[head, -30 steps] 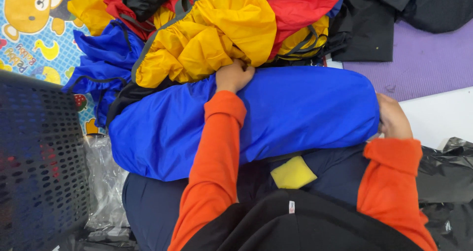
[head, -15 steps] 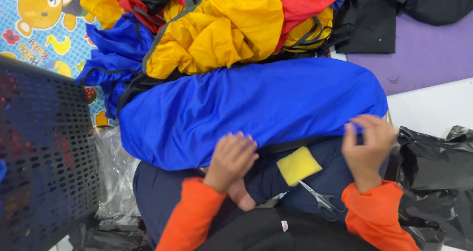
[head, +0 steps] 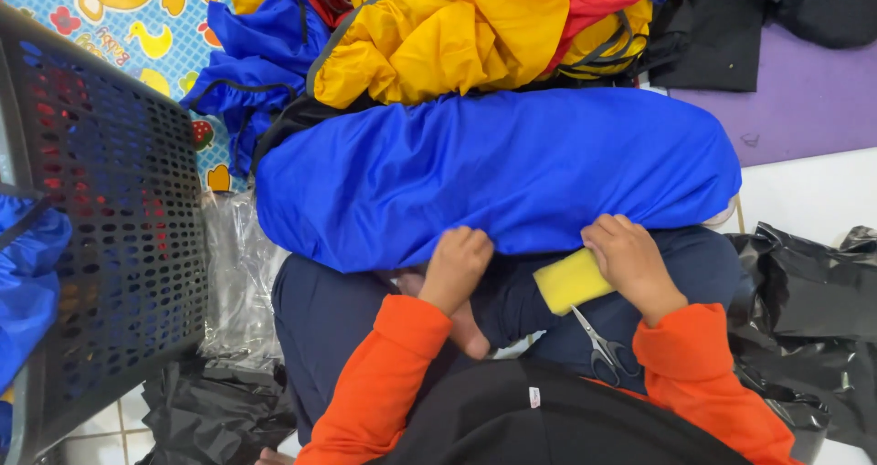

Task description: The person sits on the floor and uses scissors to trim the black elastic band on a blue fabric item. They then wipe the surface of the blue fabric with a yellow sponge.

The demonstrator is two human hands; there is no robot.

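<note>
A large blue fabric piece (head: 512, 168) lies spread across my lap. My left hand (head: 455, 266) is closed on its near edge at the middle. My right hand (head: 630, 259) grips the same edge further right, its fingers curled over the cloth. A yellow sponge-like block (head: 571, 282) rests on my dark blue trousers just left of the right hand. Small scissors (head: 603, 348) lie on my lap below the block. Both sleeves are orange.
A pile of yellow, red and blue garments (head: 457, 26) lies beyond the blue piece. A black perforated basket (head: 100, 227) stands at left. Black plastic bags (head: 808, 310) sit at right, clear plastic (head: 237, 282) at left. A purple mat (head: 804, 100) and black cloth are at upper right.
Both hands drew back from the far side of the blue fabric to its near edge. The right hand moved left beside the yellow block. The scissors have come into view.
</note>
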